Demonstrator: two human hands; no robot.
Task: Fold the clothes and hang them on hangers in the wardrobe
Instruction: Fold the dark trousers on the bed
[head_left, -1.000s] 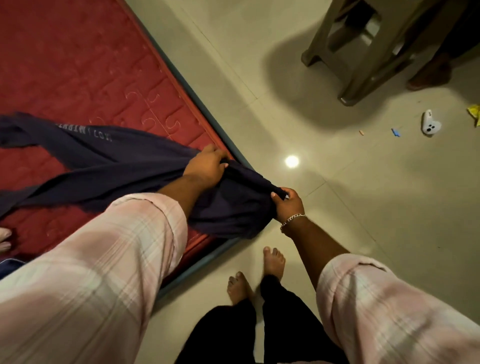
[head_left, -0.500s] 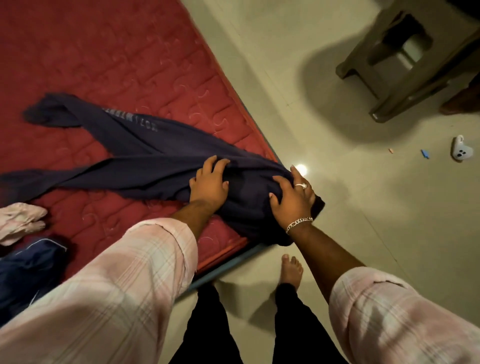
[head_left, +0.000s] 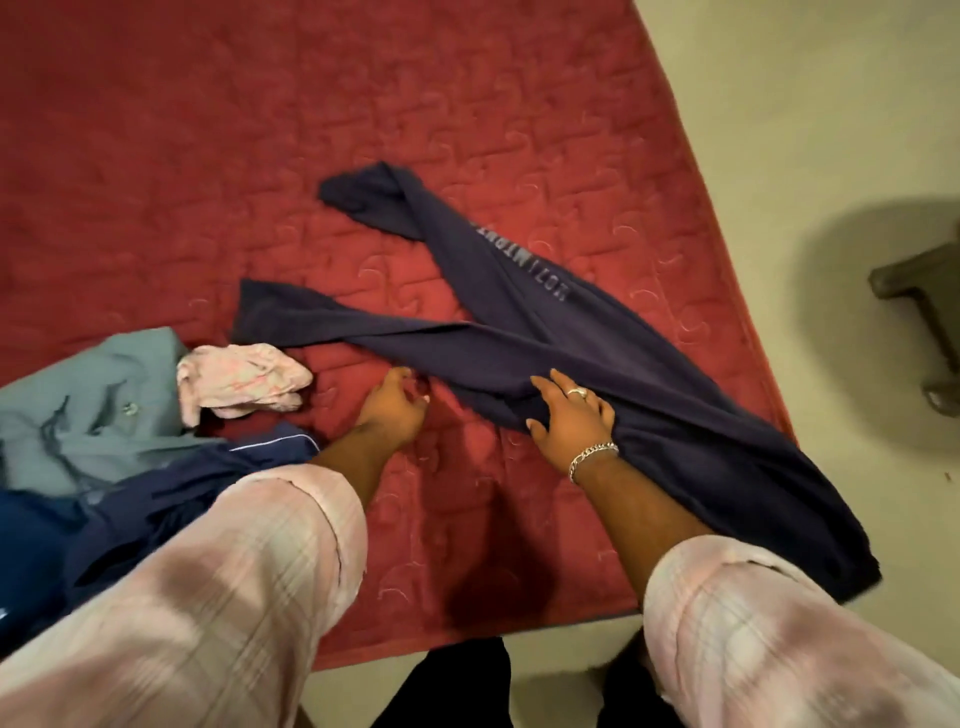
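Observation:
Dark navy trousers (head_left: 524, 343) with pale lettering on one leg lie crumpled on the red quilted mattress (head_left: 260, 156), their waist end hanging over the near right edge. My right hand (head_left: 569, 415), with a ring and a bracelet, rests flat on the cloth with fingers spread. My left hand (head_left: 392, 402) reaches toward the lower leg's edge with loosely curved fingers, and it holds nothing that I can see.
A pile of clothes lies at the left: a grey-green shirt (head_left: 88, 405), a pink patterned piece (head_left: 241, 382) and a dark blue garment (head_left: 130, 499). A dark stool (head_left: 930, 306) stands on the pale floor at the right. No hanger or wardrobe is in view.
The trousers now lie farther onto the mattress. My left hand has come off the cloth and moved left of it. My right hand has gone from gripping the waist to lying flat on it.

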